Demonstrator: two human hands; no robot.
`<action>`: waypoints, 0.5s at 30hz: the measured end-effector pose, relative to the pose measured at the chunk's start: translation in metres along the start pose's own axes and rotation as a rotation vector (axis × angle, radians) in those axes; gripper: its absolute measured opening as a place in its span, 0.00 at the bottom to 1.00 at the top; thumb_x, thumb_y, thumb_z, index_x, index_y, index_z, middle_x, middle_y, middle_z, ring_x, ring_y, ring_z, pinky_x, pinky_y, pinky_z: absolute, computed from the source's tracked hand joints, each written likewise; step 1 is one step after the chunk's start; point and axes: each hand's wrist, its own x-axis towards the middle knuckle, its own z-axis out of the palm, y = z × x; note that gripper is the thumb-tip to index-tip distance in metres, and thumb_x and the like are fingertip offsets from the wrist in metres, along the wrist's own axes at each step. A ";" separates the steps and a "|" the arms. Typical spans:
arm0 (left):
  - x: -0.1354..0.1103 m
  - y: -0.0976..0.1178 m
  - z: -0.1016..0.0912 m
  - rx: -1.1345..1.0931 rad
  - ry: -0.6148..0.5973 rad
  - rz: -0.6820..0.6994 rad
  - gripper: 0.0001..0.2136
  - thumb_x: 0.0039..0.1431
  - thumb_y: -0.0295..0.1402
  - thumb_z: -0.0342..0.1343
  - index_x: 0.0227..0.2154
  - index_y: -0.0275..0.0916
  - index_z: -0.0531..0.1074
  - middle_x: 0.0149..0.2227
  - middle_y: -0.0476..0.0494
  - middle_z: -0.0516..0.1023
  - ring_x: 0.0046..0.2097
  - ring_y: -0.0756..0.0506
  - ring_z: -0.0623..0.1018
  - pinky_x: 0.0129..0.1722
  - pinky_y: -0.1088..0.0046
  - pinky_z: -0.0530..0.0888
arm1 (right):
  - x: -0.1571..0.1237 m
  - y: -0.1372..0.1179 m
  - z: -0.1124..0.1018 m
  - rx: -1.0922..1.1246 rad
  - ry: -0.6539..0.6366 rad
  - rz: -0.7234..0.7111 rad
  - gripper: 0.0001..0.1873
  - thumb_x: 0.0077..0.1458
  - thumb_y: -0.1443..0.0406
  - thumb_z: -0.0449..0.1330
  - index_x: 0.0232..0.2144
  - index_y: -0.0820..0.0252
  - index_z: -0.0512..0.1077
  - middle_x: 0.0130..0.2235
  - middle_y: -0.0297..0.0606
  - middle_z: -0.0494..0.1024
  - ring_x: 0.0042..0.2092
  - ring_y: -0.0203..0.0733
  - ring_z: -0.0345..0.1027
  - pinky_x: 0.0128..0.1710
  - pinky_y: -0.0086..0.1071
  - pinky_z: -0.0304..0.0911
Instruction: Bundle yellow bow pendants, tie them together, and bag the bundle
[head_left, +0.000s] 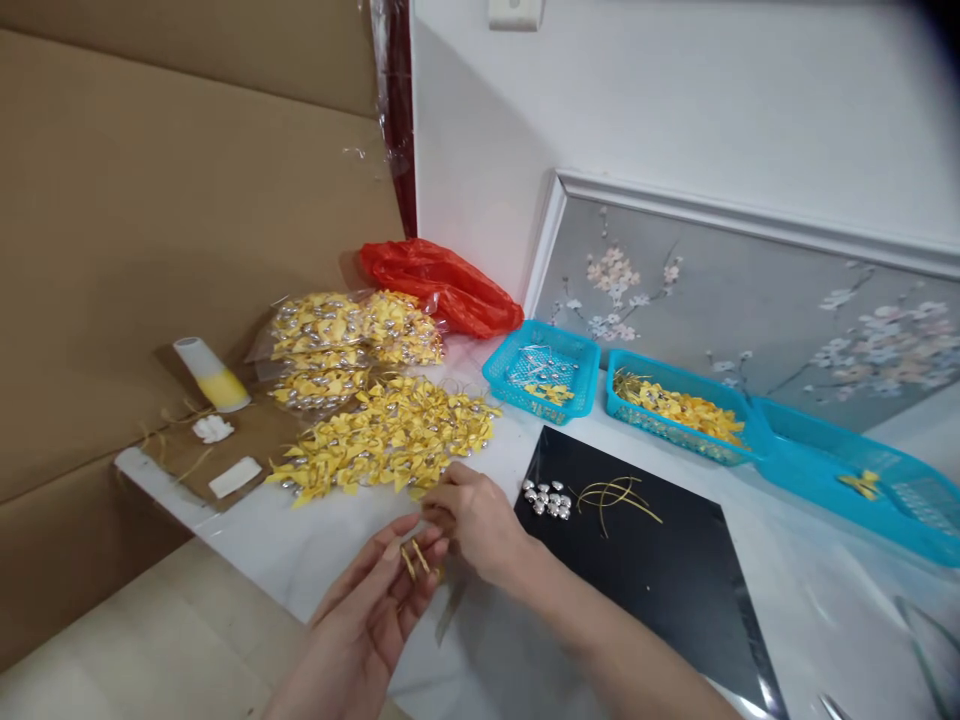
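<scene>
Brown cardboard (187, 200) stands along the left, its top cut off. My white bench (285, 560) shows its left corner, but its right edge runs out of view. A framed flower picture (720, 290) leans along the bench's back edge, its right side cut off. The black board (675, 560) lies right of my hands, my right forearm hiding its near left part. Three blue baskets line the back edge; the right basket (810, 450) is cut off. Toward the left corner spreads a heap of yellow pieces (405, 430), beside clear bags whose folds blur their yellow contents. My left hand (375, 600) is half curled, palm up, over the bench's near left edge; my right hand (484, 520) bends in against it, fingertips drawn together, and I cannot tell what they grip. Thin gold wires (630, 490) and silver beads (547, 500) lie near the board's back left corner. Two short gold strips (421, 557) sit between my left thumb and fingers, their ends hidden.
</scene>
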 end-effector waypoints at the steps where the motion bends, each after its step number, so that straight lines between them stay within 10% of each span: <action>1: -0.001 0.000 0.000 -0.001 0.018 0.004 0.12 0.54 0.21 0.54 0.42 0.33 0.73 0.40 0.34 0.79 0.42 0.43 0.79 0.39 0.74 0.77 | 0.000 0.001 -0.002 0.018 0.025 0.016 0.06 0.53 0.71 0.58 0.29 0.60 0.76 0.34 0.36 0.72 0.33 0.35 0.66 0.33 0.25 0.60; 15: -0.006 -0.019 0.008 0.020 -0.087 -0.021 0.14 0.54 0.24 0.57 0.45 0.35 0.71 0.47 0.33 0.76 0.51 0.39 0.74 0.49 0.66 0.74 | -0.038 -0.014 -0.030 -0.033 0.233 0.096 0.11 0.50 0.76 0.52 0.27 0.61 0.71 0.29 0.35 0.71 0.32 0.36 0.66 0.32 0.27 0.57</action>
